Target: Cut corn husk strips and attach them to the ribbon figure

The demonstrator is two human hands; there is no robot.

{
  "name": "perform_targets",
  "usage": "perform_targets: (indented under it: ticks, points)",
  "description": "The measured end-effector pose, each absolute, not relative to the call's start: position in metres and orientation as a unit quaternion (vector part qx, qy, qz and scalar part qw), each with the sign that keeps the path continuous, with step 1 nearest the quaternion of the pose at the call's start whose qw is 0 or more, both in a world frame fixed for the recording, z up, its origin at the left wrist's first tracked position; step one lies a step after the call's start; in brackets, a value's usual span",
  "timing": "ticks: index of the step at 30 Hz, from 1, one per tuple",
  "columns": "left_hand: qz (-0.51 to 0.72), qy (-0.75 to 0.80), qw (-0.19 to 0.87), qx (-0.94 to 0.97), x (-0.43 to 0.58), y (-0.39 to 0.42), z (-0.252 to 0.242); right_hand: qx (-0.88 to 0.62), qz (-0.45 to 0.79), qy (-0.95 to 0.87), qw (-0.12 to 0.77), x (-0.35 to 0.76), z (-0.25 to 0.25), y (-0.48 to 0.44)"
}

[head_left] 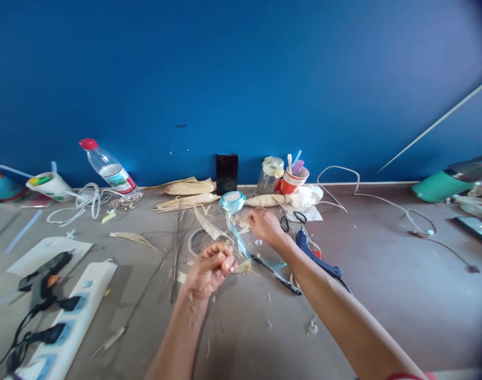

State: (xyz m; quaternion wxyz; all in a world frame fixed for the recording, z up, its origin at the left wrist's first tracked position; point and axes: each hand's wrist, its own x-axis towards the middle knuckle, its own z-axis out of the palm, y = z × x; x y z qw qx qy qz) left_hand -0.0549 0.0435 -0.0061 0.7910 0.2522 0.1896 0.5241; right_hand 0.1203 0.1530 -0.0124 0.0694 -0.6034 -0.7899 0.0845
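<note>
My left hand (212,268) is raised over the middle of the table with thumb and fingers pinched together. Whatever sits between its fingertips is too small to make out. My right hand (266,227) reaches farther forward, its fingers curled down and closed at some pale dry husk scraps (244,226); its fingertips are partly hidden. Just left of it is a roll of light blue ribbon (232,201), whose loose tail (237,236) trails toward me. A strip of dry corn husk (211,226) lies between the roll and my left hand.
Scissors (285,222) and a blue glue gun (318,257) lie beside my right forearm. Thin wires (176,258) and a white power strip (80,301) with a black glue gun (47,274) are left. A bottle (112,171), phone (227,174), jar (270,175) and paper cups (294,178) line the wall.
</note>
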Motion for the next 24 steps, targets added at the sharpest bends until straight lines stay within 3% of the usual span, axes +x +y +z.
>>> perform_targets:
  ticks: [6, 15, 24]
  points:
    - [0.429, 0.221, 0.832, 0.274, -0.030, 0.034, -0.014, -0.613, 0.099, -0.777, 0.105, 0.133, -0.015, 0.145]
    - [0.435, 0.231, 0.829, 0.265, -0.032, 0.036, -0.013, -0.587, 0.112, -0.784, 0.167, 0.133, -0.016, 0.148]
    - [0.442, 0.256, 0.818, 0.265, -0.029, 0.037, -0.017, -0.600, 0.150, -0.733, 0.283, 0.152, -0.008, 0.148]
